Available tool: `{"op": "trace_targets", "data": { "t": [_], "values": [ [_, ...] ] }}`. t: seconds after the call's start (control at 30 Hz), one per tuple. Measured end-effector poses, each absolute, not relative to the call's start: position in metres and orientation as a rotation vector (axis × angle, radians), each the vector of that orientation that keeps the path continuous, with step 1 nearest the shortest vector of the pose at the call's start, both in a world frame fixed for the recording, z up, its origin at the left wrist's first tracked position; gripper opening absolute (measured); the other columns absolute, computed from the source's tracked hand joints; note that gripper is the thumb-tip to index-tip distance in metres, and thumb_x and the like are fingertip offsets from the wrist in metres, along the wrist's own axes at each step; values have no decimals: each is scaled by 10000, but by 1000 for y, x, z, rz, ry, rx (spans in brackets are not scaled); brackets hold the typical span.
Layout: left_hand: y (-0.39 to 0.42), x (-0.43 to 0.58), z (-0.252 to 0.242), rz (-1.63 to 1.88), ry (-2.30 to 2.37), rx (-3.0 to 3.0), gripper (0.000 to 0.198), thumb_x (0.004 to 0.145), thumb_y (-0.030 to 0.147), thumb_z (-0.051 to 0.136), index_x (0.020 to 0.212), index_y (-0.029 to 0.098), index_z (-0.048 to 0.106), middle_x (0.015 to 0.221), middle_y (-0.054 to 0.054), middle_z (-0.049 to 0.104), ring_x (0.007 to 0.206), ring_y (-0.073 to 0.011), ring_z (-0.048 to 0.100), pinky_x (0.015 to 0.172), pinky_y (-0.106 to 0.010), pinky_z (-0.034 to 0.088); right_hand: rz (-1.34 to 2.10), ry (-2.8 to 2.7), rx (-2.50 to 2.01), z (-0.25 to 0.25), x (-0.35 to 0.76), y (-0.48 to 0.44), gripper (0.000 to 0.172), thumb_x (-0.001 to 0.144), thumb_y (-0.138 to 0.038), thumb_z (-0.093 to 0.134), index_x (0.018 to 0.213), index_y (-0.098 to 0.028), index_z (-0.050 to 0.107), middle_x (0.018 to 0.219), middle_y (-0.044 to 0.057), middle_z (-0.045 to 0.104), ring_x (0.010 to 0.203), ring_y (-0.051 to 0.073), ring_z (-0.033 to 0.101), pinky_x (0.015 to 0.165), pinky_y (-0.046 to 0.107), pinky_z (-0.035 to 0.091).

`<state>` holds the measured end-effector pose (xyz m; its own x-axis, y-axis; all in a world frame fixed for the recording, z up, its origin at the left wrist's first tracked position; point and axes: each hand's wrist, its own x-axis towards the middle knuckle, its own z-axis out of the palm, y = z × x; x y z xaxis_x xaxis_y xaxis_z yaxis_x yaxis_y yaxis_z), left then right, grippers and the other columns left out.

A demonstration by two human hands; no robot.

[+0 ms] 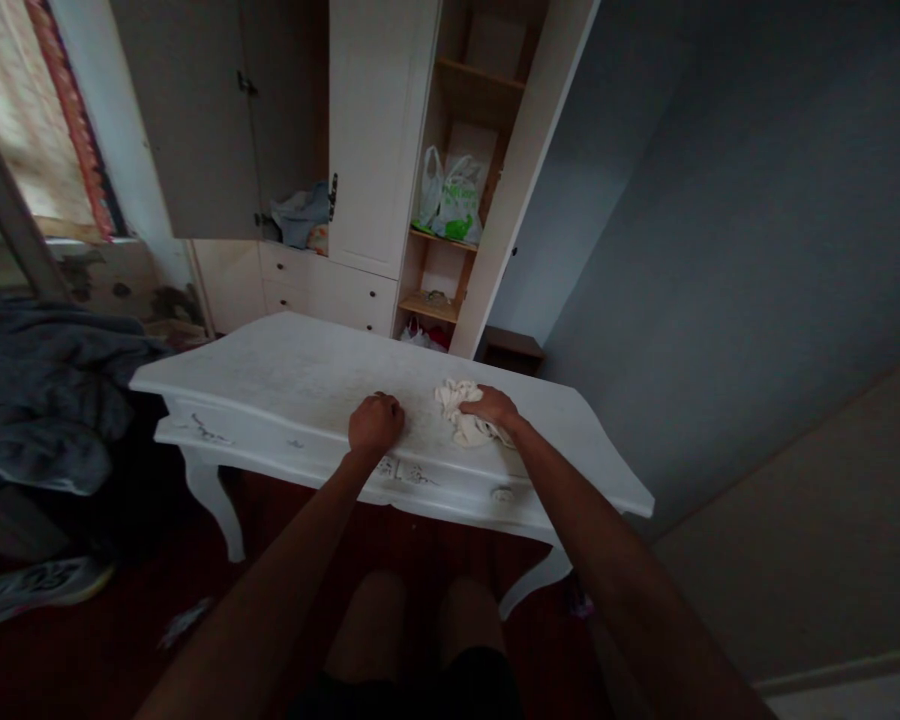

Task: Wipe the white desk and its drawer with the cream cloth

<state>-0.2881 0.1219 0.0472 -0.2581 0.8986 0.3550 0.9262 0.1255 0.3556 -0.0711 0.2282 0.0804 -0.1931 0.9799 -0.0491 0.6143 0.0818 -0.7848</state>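
A cream-coloured cloth (457,398) lies bunched on the white table (270,365), right of its middle. My right hand (493,408) is closed on the cloth and presses it to the tabletop. To its left my left hand (376,422) rests in a fist near the table's front edge, with nothing seen in it. Greyish smudges show on the tabletop to the left of and around my left hand. Carved ornaments and a round knob (502,494) sit on the table's front.
Behind the table stands a white wardrobe (375,130) with doors open, holding plastic bags (454,200) and folded clothes (300,215). Dark clothing (37,390) is heaped at the left. A grey wall (757,230) borders the right. A shoe (37,590) lies on the dark red floor.
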Motion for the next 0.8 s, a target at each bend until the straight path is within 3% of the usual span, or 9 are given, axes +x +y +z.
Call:
{"op": "trace_targets", "data": {
  "t": [0.13, 0.27, 0.4, 0.5, 0.67, 0.8],
  "values": [
    [122, -288, 47, -817, -2313, -1897, 329, 930, 274, 409, 965, 177, 721, 1050, -130, 689, 999, -253, 648, 804, -324, 506, 591, -1878, -1516, 68, -72, 192, 307, 643, -303, 781, 934, -273, 689, 1109, 44, 694, 1200, 312, 553, 969, 391, 450],
    [123, -289, 44, -830, -2278, -1899, 326, 922, 267, 415, 977, 173, 723, 1036, -130, 691, 993, -260, 646, 804, -335, 505, 360, -2049, -1233, 51, -69, 130, 369, 707, -268, 712, 1074, -252, 688, 1174, 75, 678, 1092, 295, 608, 988, 416, 455],
    [124, -290, 42, -822, -2273, -1911, 321, 919, 272, 423, 987, 174, 721, 1040, -126, 690, 985, -252, 646, 794, -323, 500, 158, -2358, -945, 16, -61, 67, 495, 733, -307, 732, 1219, -260, 650, 1354, 97, 615, 1252, 312, 534, 1080, 443, 390],
    [124, -290, 43, -816, -2270, -1916, 326, 923, 286, 421, 988, 176, 721, 1052, -122, 690, 991, -252, 645, 783, -321, 501, 6, -2530, -787, -22, -56, 46, 542, 739, -327, 742, 1265, -264, 625, 1389, 106, 597, 1273, 336, 523, 1067, 486, 394],
    [123, -290, 43, -829, -2268, -1912, 324, 926, 290, 419, 982, 186, 721, 1046, -119, 694, 1003, -254, 645, 788, -319, 499, -220, -2614, -780, -62, -60, 67, 635, 732, -180, 723, 1343, -234, 556, 1481, 146, 509, 1352, 352, 453, 1079, 541, 357],
    [124, -291, 42, -836, -2270, -1904, 323, 923, 297, 423, 985, 184, 719, 1053, -122, 695, 1002, -264, 644, 801, -335, 501, -275, -2597, -823, -70, -76, 87, 612, 765, -132, 681, 1353, -232, 541, 1526, 149, 452, 1367, 333, 439, 1072, 522, 359]
  ]
}}
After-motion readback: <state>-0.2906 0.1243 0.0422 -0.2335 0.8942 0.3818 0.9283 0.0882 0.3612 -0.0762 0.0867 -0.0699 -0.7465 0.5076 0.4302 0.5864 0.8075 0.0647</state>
